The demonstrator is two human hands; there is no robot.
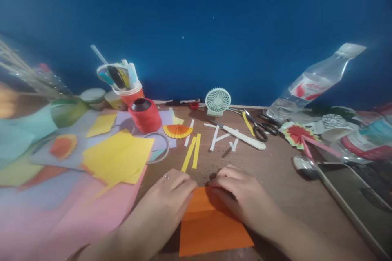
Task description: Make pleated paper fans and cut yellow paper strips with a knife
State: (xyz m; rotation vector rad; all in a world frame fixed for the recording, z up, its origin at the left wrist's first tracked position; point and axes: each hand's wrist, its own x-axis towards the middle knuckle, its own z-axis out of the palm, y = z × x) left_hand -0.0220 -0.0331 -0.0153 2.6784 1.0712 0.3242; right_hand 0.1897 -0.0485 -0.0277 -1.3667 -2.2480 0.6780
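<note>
An orange sheet of paper (212, 224) lies in front of me, with a crease running across it. My left hand (171, 193) grips its far left corner, the fingers closed on the edge. At the far right corner, my right hand (237, 191) pinches the same sheet with curled fingers. Both thumbs are mostly hidden. Just beyond the hands are two yellow paper strips (196, 151) and several white strips (214, 138). A white-handled craft knife (245, 138) rests past the white strips. To the left stands a folded orange and yellow paper fan (177, 131).
Coloured paper sheets (119, 157) spread over the left side, near a red thread spool (145, 115) and a cup of pens (128, 89). A small fan (218, 101) and scissors (259, 128) are at the back. On the right are a tilted bottle (315, 83) and a phone (352, 195).
</note>
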